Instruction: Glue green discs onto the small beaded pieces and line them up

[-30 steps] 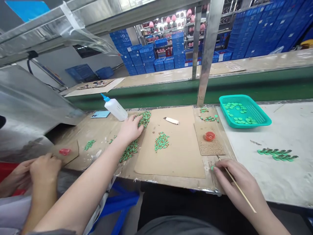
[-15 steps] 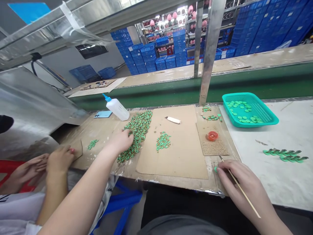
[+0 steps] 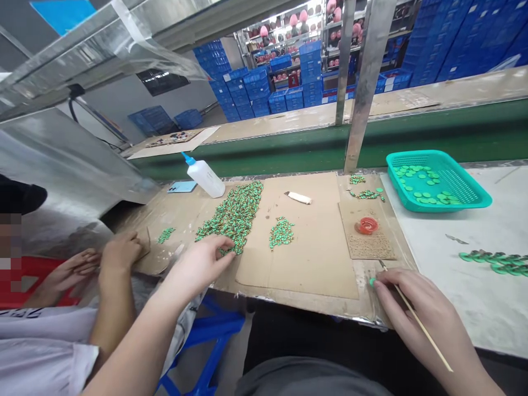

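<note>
My left hand (image 3: 202, 261) reaches over the near side of a heap of small green-and-brown beads (image 3: 239, 206), its thumb and fingers apart at the beads. My right hand (image 3: 424, 308) is closed at the bench's front edge. It holds a thin wooden brush (image 3: 424, 333) whose dark tip points toward a cardboard pad. A green disc (image 3: 372, 281) is pinched at its fingertips. On that brown pad (image 3: 367, 250) sits a small red cup (image 3: 367, 225). A smaller bead pile (image 3: 281, 233) lies on the cardboard sheet (image 3: 305, 264) between my hands.
A teal basket (image 3: 478, 198) of green discs stands at the right, behind rows of overlapping discs (image 3: 495, 259). A white-handled blade (image 3: 299, 198), a glue bottle (image 3: 206, 179) and a phone (image 3: 181, 187) lie farther back. A co-worker's hands (image 3: 119, 253) are at the left.
My left hand has moved nearer along the bead heap, and its fingers have spread from a curled shape. My right hand keeps the brush and disc. The view has shifted slightly.
</note>
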`<state>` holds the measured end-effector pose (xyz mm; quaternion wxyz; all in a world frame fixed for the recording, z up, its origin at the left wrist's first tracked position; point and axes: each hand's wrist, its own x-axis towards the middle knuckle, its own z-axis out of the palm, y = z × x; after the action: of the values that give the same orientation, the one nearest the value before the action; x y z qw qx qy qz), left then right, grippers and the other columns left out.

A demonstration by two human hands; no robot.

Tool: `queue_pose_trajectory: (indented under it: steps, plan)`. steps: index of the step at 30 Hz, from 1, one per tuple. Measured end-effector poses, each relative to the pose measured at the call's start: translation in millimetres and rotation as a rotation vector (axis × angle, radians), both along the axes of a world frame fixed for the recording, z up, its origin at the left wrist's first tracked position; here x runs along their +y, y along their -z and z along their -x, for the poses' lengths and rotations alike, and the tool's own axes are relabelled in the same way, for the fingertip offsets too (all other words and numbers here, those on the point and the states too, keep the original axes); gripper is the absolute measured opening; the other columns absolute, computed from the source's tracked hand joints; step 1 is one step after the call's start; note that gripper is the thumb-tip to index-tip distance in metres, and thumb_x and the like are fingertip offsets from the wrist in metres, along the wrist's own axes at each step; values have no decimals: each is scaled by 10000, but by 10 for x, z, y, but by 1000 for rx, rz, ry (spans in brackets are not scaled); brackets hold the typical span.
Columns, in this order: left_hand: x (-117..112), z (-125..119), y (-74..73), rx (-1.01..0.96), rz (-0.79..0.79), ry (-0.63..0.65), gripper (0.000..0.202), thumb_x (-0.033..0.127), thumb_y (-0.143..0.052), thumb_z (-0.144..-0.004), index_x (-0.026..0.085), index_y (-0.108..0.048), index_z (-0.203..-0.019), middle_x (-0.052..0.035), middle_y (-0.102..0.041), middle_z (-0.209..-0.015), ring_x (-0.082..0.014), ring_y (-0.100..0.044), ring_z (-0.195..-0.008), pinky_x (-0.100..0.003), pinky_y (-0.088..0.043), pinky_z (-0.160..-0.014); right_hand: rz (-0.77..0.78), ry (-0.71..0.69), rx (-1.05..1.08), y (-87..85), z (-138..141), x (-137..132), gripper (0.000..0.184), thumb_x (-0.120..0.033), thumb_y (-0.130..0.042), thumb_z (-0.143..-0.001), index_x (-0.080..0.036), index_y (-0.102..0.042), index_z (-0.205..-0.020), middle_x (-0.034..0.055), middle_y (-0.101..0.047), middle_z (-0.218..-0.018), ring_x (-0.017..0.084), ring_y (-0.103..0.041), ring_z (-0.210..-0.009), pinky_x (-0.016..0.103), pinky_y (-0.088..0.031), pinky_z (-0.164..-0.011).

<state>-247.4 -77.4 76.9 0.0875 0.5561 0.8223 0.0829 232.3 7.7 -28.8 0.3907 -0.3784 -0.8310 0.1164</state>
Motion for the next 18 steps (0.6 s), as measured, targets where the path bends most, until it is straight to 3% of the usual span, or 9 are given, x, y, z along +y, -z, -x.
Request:
queue_pose_trajectory:
  steps: [4,7,10,18]
  plan:
    - [-252,-9,236,-1,-133,-107,412,535,-651,-980,274,-860,-1220,-63,-892,-1159,-272,-834,-1044,-370,-666,-972,-31,4,-20,-40,15,-24,100,-346,-668,-1225,-275,-699,-1162,27,-836,-1060,235,-844,-947,392,-615,-930]
    - [-520,217,273,44,-186,-307,382,467,-605,-1099,229,-822,-1304,-93,-871,-1197,-262,-824,-1053,-405,-675,-1025,-58,13,-31,-85,31,-37,183,-396,-622,-1249,-269,-706,-1148,26,-828,-1045,225,-831,-919,386,-591,-928]
    - [-711,439,270,21,-109,-429,343,505,-756,-1149,195,-799,-1290,-82,-840,-1229,-246,-815,-1081,-461,-705,-1034,-59,6,-45,-82,20,-35,232,-434,-606,-1254,-270,-703,-1122,28,-816,-1026,226,-815,-874,397,-572,-893]
    - [-553,541,390,-80,65,-443,439,517,-830,-1129,203,-774,-1431,-105,-799,-1439,-283,-806,-1243,-500,-726,-1068,-44,10,-90,-11,-62,-19,231,-468,-642,-1237,-278,-715,-1127,44,-836,-1054,256,-830,-899,419,-580,-896]
